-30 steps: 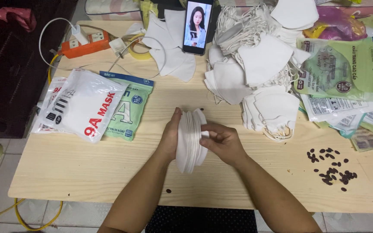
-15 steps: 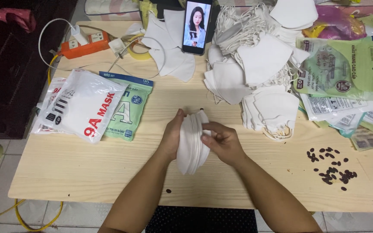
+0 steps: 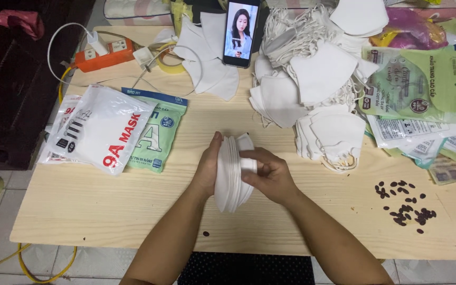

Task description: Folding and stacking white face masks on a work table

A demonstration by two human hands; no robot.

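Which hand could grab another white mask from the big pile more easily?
Probably the right hand: the pile of masks lies on its side, while the left hand braces the stack of masks.

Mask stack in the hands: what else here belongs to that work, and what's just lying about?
In hand: left hand, right hand, mask stack, loose masks, printed bags.

Lying about: phone, orange power strip, tape roll, dark seeds.

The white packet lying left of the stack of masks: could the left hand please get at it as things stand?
Probably yes. The white packet lies uncovered on the table, with bare wood between it and the left hand. But that hand is pressed against the stack of masks and must let go first.
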